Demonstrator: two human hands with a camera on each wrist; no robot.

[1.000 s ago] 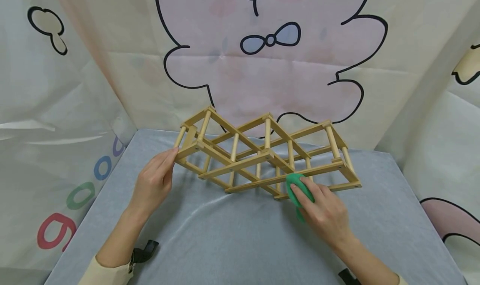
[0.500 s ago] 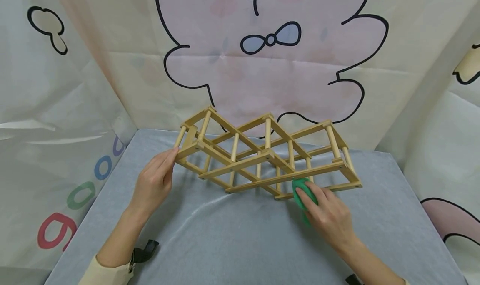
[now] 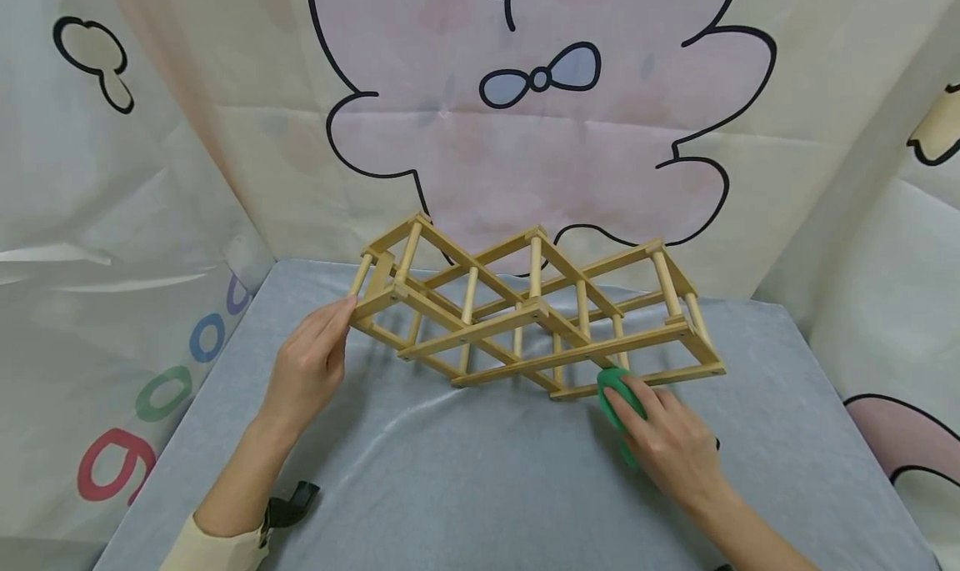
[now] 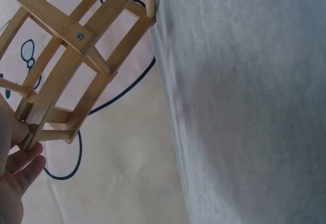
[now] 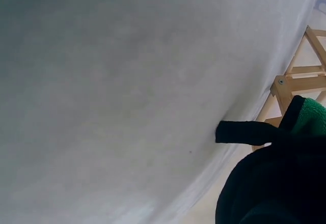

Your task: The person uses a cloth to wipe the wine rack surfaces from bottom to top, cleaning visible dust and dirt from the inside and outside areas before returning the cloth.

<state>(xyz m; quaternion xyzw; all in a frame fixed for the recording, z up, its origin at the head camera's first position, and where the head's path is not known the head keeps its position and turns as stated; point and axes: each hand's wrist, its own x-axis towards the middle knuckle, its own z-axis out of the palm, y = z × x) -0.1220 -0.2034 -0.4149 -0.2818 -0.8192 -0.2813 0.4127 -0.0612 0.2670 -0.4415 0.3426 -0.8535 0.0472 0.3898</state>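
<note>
A slatted wooden folding rack (image 3: 468, 333) with crossed bars and round dowels stands across the middle of the table in the head view. My left hand (image 3: 307, 363) pinches its left end; the left wrist view shows thumb and fingers at the end of a wooden bar (image 4: 58, 84). In my right hand (image 3: 671, 438) is a green cloth (image 3: 617, 388), held bunched at the lower end of a slanted front slat, right of the middle. The right wrist view shows a little of the green cloth (image 5: 311, 119), while the right hand's fingers are hidden there.
A grey-blue cloth covers the table (image 3: 480, 488). Behind it hangs a printed backdrop (image 3: 540, 154) with a cartoon animal, close to the rack's back. A black strap (image 3: 292, 504) hangs at my left wrist; another dark strap (image 5: 249, 132) crosses the right wrist view.
My right hand has moved the green cloth a little to the right and down along the front of the rack. The left hand and the rack stay in place.
</note>
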